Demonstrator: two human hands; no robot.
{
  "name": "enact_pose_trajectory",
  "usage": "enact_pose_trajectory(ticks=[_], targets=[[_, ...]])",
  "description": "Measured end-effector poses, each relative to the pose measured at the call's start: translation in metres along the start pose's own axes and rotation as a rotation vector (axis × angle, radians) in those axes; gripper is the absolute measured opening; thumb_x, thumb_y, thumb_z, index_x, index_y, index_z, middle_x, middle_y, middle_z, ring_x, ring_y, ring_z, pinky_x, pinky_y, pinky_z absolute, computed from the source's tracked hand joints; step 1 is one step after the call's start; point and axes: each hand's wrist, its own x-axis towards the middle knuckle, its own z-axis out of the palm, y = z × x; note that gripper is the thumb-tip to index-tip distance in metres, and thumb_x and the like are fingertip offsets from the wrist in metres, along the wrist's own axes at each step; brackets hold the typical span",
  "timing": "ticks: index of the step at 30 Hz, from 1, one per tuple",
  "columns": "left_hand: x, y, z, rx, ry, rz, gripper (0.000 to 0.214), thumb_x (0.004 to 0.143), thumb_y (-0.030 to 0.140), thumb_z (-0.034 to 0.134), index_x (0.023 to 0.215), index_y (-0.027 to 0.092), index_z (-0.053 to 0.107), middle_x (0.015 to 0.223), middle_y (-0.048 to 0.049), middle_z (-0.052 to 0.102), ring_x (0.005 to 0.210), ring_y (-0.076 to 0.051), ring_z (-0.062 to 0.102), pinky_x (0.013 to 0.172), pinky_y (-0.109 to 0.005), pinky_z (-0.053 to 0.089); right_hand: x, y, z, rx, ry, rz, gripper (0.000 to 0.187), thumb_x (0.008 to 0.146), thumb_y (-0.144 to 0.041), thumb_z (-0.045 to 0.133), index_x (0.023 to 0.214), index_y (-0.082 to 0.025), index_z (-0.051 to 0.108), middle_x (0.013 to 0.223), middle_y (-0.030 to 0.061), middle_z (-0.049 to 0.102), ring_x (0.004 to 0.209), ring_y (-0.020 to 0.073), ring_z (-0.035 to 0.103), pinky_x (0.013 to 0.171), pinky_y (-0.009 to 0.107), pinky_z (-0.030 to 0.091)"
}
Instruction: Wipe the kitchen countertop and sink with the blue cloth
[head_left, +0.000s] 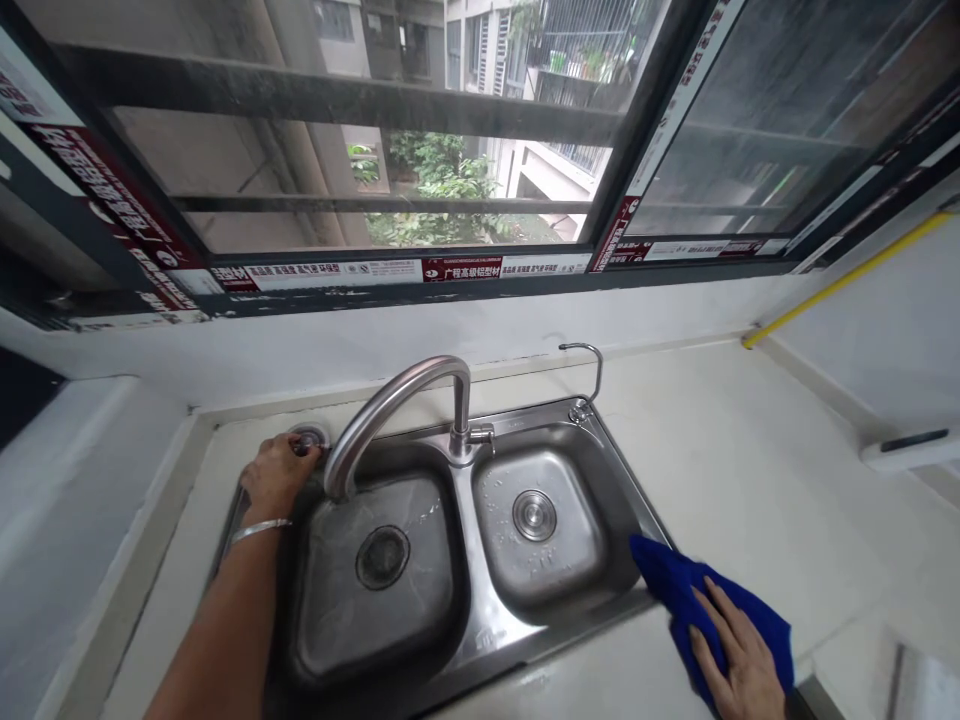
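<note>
My left hand (277,475), with a bangle at the wrist, reaches to the back left corner of the double-bowl sink (463,520). Its fingers are closed on a round metal sink strainer (309,437) at the counter behind the left bowl. The drain (382,557) in that bowl looks dark, while a shiny strainer (535,515) sits in the right bowl. My right hand (739,650) holds a blue cloth (675,580) against the counter at the sink's front right corner. One tip of the cloth lies over the rim.
A curved faucet (405,390) stands behind the divider, its spout swung over the left bowl. At the back right corner rises a thin bent spout (598,370). Pale counter (720,450) extends right toward a yellow pipe (847,280). A framed window (390,275) is behind.
</note>
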Motion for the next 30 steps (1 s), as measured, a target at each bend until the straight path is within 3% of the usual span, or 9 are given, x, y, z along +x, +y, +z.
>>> enact_pose_trajectory(ticks=[14,20,30], targets=[[0.004,0.013,-0.004,0.038,-0.044,0.039,0.051,0.098,0.039,0.039,0.135,0.008,0.055,0.128,-0.0262,0.055,0.118,-0.041,0.058,0.093,-0.051,0.048,0.003,-0.001,-0.001,-0.015,0.010,0.007,0.054,0.095,-0.047,0.042,0.145,-0.028,0.048,0.154,0.0062,0.044,0.136,0.0323,0.047,0.115,0.055,0.036],[0.004,0.014,-0.003,0.015,-0.040,0.069,0.047,0.097,0.034,0.043,0.136,0.011,0.054,0.126,-0.0242,0.056,0.111,-0.037,0.061,0.088,-0.049,0.050,0.003,-0.003,-0.002,-0.015,-0.003,0.012,0.053,0.095,-0.046,0.042,0.145,-0.027,0.048,0.155,0.0065,0.043,0.137,0.0316,0.047,0.115,0.054,0.036],[0.001,0.003,0.017,-0.121,0.096,0.159,0.051,0.096,0.034,0.048,0.138,0.006,0.047,0.138,-0.0196,0.049,0.124,-0.031,0.052,0.102,-0.040,0.046,0.007,-0.007,0.003,-0.066,-0.036,0.014,0.054,0.099,-0.043,0.035,0.148,-0.022,0.041,0.161,0.0095,0.033,0.147,0.0296,0.033,0.118,0.054,0.029]])
